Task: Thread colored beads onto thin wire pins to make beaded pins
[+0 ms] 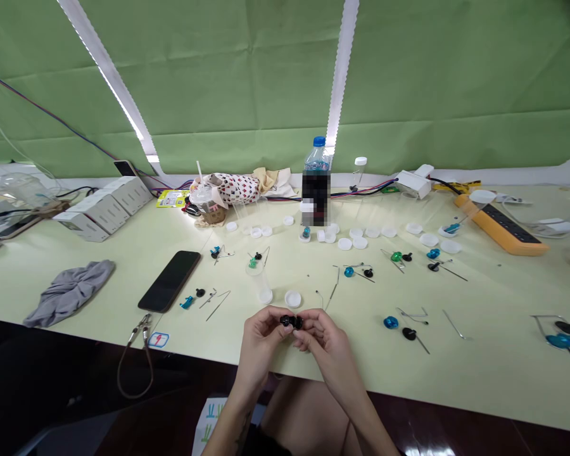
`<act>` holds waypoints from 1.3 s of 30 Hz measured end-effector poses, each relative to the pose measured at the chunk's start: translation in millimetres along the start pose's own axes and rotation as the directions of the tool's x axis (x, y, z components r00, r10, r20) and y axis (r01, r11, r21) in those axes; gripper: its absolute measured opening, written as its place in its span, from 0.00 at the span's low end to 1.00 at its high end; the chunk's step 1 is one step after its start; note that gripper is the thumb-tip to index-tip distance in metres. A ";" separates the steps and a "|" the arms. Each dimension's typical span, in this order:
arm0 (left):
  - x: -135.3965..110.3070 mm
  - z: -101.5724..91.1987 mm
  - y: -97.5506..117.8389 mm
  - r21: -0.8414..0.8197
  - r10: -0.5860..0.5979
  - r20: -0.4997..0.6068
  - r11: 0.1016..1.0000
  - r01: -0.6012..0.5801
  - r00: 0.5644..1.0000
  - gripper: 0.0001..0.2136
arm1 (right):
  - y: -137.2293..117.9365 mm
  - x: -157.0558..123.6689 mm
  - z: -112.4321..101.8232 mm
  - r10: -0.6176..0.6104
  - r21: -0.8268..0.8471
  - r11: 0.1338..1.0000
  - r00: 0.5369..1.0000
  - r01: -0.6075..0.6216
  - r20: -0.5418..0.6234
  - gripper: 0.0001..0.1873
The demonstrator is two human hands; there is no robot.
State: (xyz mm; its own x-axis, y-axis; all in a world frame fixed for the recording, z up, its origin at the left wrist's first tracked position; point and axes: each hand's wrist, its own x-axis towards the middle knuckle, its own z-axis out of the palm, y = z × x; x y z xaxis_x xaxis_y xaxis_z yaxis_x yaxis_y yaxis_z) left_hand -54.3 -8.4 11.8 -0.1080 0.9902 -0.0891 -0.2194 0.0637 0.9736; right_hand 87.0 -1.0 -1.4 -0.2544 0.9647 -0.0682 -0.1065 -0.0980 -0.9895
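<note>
Close to the table's front edge, my left hand (pixel 260 342) and my right hand (pixel 327 342) meet, their fingers pinched around a small glossy black part (pixel 291 322). Whether it is one piece or two pressed together, I cannot tell. Just beyond my fingertips a white round cap (pixel 293 299) lies on the table. A clear tube (pixel 260 284) is to its left. Thin bent metal wires (pixel 331 292) lie a little past my right hand. To the right are a blue knob-like piece (pixel 391 322), a black disc with a stem (pixel 409 334) and more bent wires.
A black phone (pixel 169 282) and a grey cloth (pixel 71 292) lie on the left. Several white caps (pixel 360 242) spread along the back, near a blue-capped bottle (pixel 316 183) and a drink cup (pixel 208 206). An orange power strip (pixel 503 228) stands at the right.
</note>
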 end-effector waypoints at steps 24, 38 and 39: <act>0.7 0.2 1.2 0.008 -0.007 -0.003 1.000 0.007 1.000 0.05 | 1.6 0.2 -0.4 -0.008 -0.077 0.997 1.000 0.009 0.015 0.12; 0.7 -1.1 0.2 0.001 -0.008 0.024 1.000 0.008 1.000 0.04 | -0.1 0.0 -0.9 -0.007 -0.091 0.996 1.000 0.009 0.022 0.13; 0.8 -1.2 0.1 0.000 -0.008 0.026 1.000 0.008 1.000 0.04 | -0.2 0.0 -0.8 -0.004 -0.090 0.996 1.000 0.006 0.022 0.13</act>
State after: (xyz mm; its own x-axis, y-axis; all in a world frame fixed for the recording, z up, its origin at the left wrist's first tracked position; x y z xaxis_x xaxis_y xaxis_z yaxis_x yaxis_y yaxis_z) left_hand -55.5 -7.7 11.5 -0.0810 0.9925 -0.0913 -0.2204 0.0715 0.9728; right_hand 87.9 -0.8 -1.3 -0.2751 0.9595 -0.0612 -0.0211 -0.0696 -0.9973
